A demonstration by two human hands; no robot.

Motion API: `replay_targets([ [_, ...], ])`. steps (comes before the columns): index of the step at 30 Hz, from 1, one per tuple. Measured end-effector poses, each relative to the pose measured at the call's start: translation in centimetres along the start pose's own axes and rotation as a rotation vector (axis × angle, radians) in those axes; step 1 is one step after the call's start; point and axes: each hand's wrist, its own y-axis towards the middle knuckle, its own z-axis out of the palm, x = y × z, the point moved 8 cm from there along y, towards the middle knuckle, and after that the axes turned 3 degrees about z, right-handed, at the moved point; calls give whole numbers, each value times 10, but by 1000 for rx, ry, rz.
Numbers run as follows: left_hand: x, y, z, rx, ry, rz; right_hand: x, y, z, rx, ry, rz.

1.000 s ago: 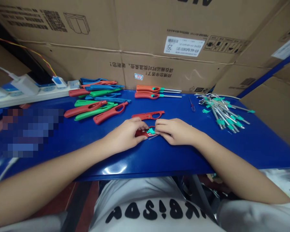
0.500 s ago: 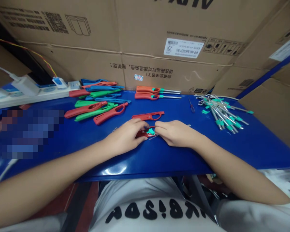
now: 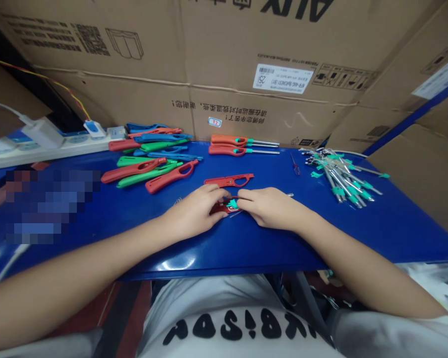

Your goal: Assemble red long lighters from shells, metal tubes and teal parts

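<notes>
My left hand (image 3: 196, 211) and my right hand (image 3: 269, 206) meet at the middle of the blue table (image 3: 395, 223). Both pinch a red lighter shell half (image 3: 222, 209) that lies flat under them, with a teal-collared metal tube (image 3: 232, 203) showing between the fingertips. The left fingers curl over the shell's handle end. The right fingers press on the teal collar, and the tube's tip pokes out past the right hand. A second red shell half (image 3: 229, 179) lies just beyond the hands.
A heap of red, green and blue shell halves (image 3: 149, 154) lies at the back left. Two orange assembled lighters (image 3: 242, 145) lie at the back. A pile of teal-collared tubes (image 3: 341, 171) and a small screwdriver (image 3: 294, 163) sit right. A power strip (image 3: 52, 141) and cardboard boxes (image 3: 246, 64) border the table.
Both hands stay on the red shell with only slight finger shifts. The view has tipped a little, so everything sits slightly lower.
</notes>
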Motion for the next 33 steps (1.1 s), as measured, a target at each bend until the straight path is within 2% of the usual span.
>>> replay_targets([
  [6,8,1,1,-11,-81,-42,1,-1,9,20,-109,-62],
  [18,7,0,2,-14,-32,-56,1,0,7,36,-74,-45],
  [22,8,1,1,-34,-47,-47,-4,-1,0,-32,79,-10],
  [29,10,2,-1,-31,-122,-40,-26,0,-2,-187,573,49],
  [33,16,4,-1,-18,-223,-113,-30,2,0,-244,680,49],
])
